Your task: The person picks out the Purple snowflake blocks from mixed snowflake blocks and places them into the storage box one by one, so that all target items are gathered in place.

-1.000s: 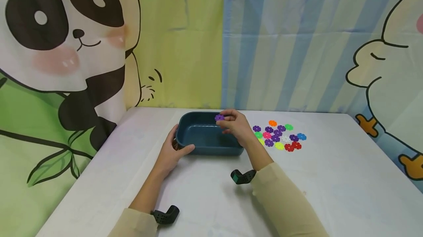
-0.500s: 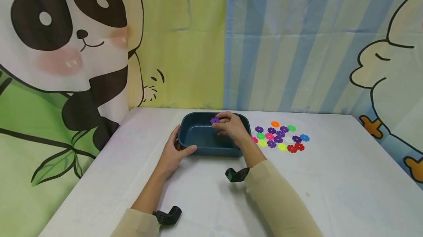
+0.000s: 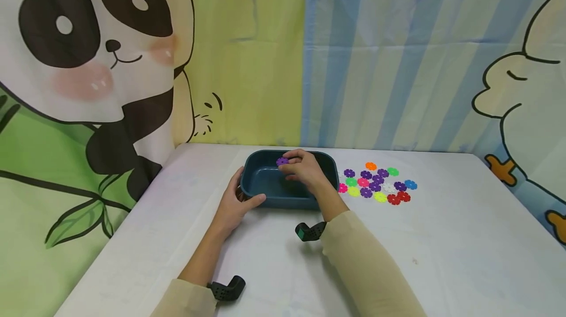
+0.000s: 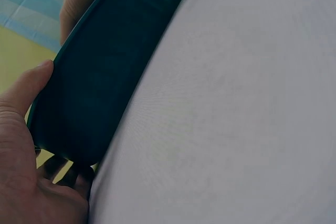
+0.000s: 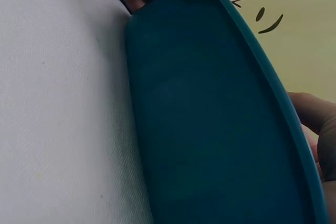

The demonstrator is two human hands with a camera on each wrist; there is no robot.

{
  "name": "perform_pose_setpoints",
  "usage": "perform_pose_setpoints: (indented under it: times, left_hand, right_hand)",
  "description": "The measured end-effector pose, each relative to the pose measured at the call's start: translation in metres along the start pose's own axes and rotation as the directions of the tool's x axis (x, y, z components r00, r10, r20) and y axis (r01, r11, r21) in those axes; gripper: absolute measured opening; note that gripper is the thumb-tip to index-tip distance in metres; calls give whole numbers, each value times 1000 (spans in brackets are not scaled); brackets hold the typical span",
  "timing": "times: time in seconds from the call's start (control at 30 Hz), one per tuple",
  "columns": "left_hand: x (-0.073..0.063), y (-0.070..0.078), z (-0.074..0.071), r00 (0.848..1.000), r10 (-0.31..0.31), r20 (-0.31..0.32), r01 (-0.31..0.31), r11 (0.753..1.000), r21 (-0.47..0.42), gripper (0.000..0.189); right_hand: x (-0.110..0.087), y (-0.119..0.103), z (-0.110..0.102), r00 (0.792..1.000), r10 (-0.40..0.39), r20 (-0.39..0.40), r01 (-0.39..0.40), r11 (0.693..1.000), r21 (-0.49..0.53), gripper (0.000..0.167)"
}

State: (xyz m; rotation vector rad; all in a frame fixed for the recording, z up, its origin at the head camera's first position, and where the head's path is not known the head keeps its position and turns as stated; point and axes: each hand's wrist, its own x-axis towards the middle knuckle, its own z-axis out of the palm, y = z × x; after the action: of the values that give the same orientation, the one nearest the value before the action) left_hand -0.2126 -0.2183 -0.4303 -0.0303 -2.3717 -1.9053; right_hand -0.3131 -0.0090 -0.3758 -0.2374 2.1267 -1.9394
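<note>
A deep teal rectangular plastic box (image 3: 289,202) stands on the white table. My left hand (image 3: 230,209) grips its left end, thumb at the near rim and fingers round the side; the left wrist view shows the thumb (image 4: 39,77) on the rim and the fingertips low by the base. Over the box's opening, my right hand (image 3: 305,172) pinches a purple flower-shaped disc (image 3: 281,161) between thumb and fingers. That disc is hidden in both wrist views, where the box's outer wall (image 5: 194,103) fills much of the picture.
Right of the box lies a loose spread of several flower-shaped discs: purple (image 3: 366,192), orange (image 3: 371,165), green (image 3: 393,171), blue (image 3: 410,185), red (image 3: 393,199), yellow, pink and white. Behind the table's far edge hangs a printed curtain (image 3: 261,61).
My right hand has moved left with the purple disc, further in over the box. The left hand keeps its grip, and the view has shifted slightly.
</note>
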Motion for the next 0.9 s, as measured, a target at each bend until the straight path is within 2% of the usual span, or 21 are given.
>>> perform_pose_setpoints:
  times: [0.27,0.6,0.9]
  left_hand:
    - [0,2,2,1000,2,-13,-2,1000,7,97]
    - [1,2,1,1000,-2,-22,3,1000,9,98]
    - [1,-1,3,999,-1,-33,1,1000,-5,98]
  right_hand:
    - [6,0,7,1000,8,21,-8,1000,-14,39]
    - [12,-4,20,996,63,58,-59,995,-75,38]
    - [16,1,28,997,57,61,-43,979,-200,38]
